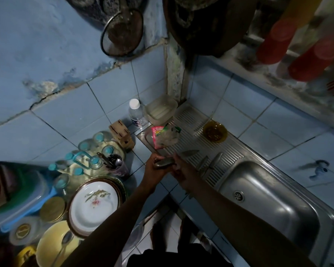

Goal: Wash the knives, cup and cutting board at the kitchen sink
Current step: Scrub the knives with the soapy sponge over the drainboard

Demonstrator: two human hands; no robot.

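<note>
Stack of plates (94, 201) near left on table (135, 164). Knife block (121, 135) farther back. Left hand (154, 167) clamped on metal handle of knife (189, 153), blade pointing right over drainboard (226, 151). Right hand (182, 170) touching left, fingers curled at same handle; exact grip unclear. Two more knives (210, 162) lie on drainboard ridges. Amber bowl (214, 131) beyond. Sink (274, 201) basin at right.
</note>
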